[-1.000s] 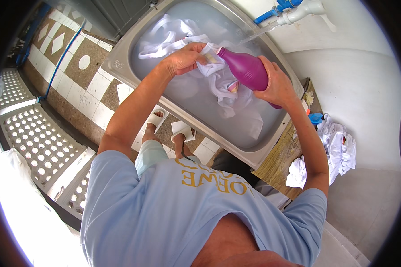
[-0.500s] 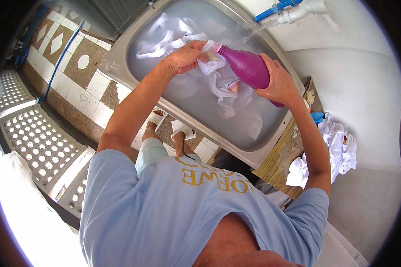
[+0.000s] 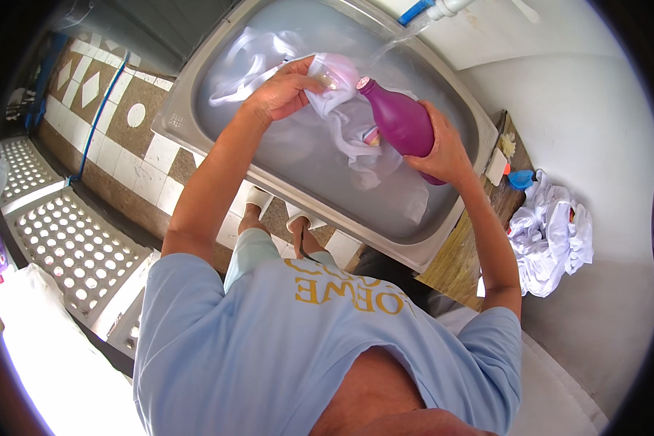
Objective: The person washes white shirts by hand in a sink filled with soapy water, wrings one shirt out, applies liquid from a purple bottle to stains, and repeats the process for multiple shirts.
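My right hand is wrapped round the body of a purple plastic bottle, which leans with its uncapped mouth toward the upper left. Just left of that mouth, my left hand pinches a wet white garment whose top part is lifted above the water. A pinkish stain or liquid shows on the raised cloth near the bottle. The rest of the white cloth hangs and floats in the cloudy water of a grey sink basin. A small coloured patch shows on the submerged part.
Water runs from a white and blue pipe tap at the upper right. A wooden board beside the basin carries a blue item; a white laundry heap lies by the wall. Perforated plastic panels stand at left.
The bottle's mouth has drawn slightly away from the cloth, leaving a gap. My left hand has shifted a little left with the garment, and a pinkish area now shows on it.
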### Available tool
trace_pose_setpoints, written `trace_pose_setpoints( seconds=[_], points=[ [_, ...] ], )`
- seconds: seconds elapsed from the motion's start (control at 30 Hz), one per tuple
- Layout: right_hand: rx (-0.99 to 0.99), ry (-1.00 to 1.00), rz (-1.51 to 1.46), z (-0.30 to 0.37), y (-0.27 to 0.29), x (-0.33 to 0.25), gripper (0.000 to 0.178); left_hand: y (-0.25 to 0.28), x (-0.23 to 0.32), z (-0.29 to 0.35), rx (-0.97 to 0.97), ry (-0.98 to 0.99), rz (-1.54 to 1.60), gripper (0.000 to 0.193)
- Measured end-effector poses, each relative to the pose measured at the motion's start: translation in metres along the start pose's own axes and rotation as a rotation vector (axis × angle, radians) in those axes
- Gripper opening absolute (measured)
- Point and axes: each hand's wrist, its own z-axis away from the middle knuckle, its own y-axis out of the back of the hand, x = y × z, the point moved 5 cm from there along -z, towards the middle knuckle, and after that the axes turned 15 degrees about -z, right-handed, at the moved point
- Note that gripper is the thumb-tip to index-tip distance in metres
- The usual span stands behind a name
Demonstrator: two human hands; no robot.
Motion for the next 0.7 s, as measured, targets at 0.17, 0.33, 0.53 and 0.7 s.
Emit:
trace_pose_setpoints(
  seconds=[0.17, 0.33, 0.53, 0.7],
  points=[
    [0.202, -0.125, -0.289, 0.031, 0.014, 0.014, 0.094, 0.004, 0.008, 0.003, -0.011, -0.075, -0.025, 0.046],
    [0.569, -0.090, -0.582, 0.071, 0.078, 0.040, 0.096, 0.036, 0.026, 0.014, 0.227, -0.206, -0.014, 0.049],
    [1.026, -0.081, -0.530, 0.110, 0.189, 0.085, 0.084, 0.066, 0.084, 0.034, 0.243, -0.224, -0.180, 0.050],
    [1.330, 0.100, -0.430, 0.119, 0.246, 0.159, 0.074, 0.067, 0.068, 0.040, 0.357, -0.219, -0.265, 0.047]
  ],
)
